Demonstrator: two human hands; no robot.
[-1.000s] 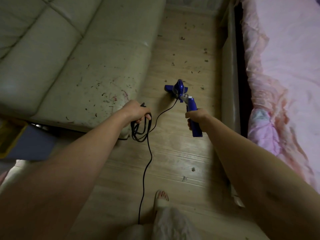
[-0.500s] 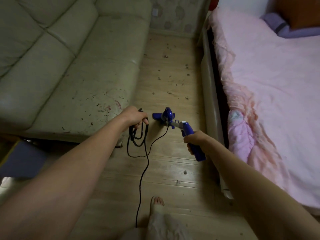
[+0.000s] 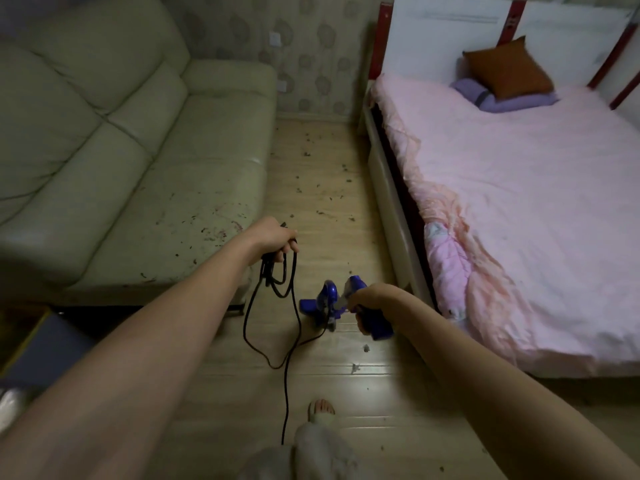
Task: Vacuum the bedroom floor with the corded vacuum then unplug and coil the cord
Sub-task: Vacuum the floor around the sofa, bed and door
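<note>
A small blue corded vacuum (image 3: pixel 327 303) is low over the wooden floor (image 3: pixel 332 209) between the sofa and the bed. My right hand (image 3: pixel 372 299) grips its blue handle. My left hand (image 3: pixel 273 237) holds a few loops of the black cord (image 3: pixel 287 327), which hang below my fist. From the loops the cord sags to the floor, runs to the vacuum, and trails back toward my foot. Dark crumbs lie scattered on the floor ahead, toward the wall.
A pale green sofa (image 3: pixel 138 161) flanks the strip of floor on the left. A bed with a pink cover (image 3: pixel 519 202) lies on the right, its frame edge (image 3: pixel 391 216) close to the vacuum. My foot (image 3: pixel 322 410) is at the bottom. A wall socket (image 3: pixel 276 39) sits behind the sofa.
The view has tilted up, showing the wall and bed head. The vacuum has come back toward me along the floor. Both hands keep their holds.
</note>
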